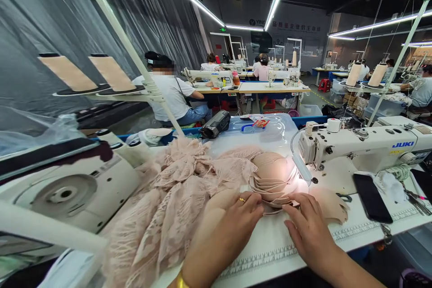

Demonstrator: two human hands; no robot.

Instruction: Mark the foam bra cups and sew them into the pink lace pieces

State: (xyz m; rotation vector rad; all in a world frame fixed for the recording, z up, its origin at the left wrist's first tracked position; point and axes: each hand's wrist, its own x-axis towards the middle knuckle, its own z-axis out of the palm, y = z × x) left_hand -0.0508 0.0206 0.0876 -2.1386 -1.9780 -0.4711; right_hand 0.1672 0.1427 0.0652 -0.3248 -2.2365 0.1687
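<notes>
A stack of beige moulded bra cups [275, 180] lies on the white sewing table, lit by the machine's lamp. My left hand [241, 216], with a gold ring, has its fingers curled over the stack's near left edge; its fingertips are partly hidden. My right hand [308, 222] grips the near right edge of the lower cups with bent fingers, its thumb lower and a little apart. Another beige piece [214, 209] lies partly under my left wrist. To the left spreads a heap of pale pink lace fabric [175, 198]. Flat beige pieces [329, 204] lie beyond my right hand.
A JUKI sewing machine [374, 141] stands behind on the right. A black phone [372, 198] and scissors [344, 197] lie nearby. A measuring tape [270, 254] runs along the front edge. Another machine [67, 189] and thread cones [113, 73] are left. Co-workers sit farther back.
</notes>
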